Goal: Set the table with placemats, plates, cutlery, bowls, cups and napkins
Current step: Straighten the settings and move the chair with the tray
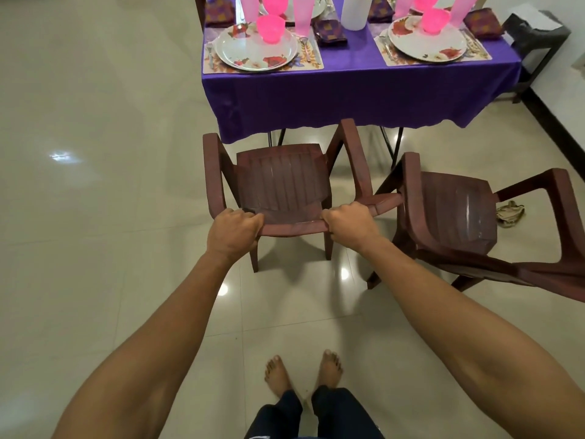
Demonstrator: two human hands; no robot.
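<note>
table (pixel 364 90) under purple cloth filled upper centre of frame, far places cut off by top edge. brown chair (pixel 285 185) stood at centre, facing table; second chair (pixel 449 217) angled at right, partly cut off. left hand (pixel 232 231) and right hand (pixel 346 224) both clenched on top rail of centre chair's back. near placemats (pixel 313 63) each carried floral plate (pixel 256 55) with pink bowl (pixel 270 28) inside; bowl contents not discernible. pink cups (pixel 302 19), folded napkins (pixel 330 33), cutlery (pixel 306 49) lay beside plates. white container (pixel 354 12) stood upper centre, top cut off.
</note>
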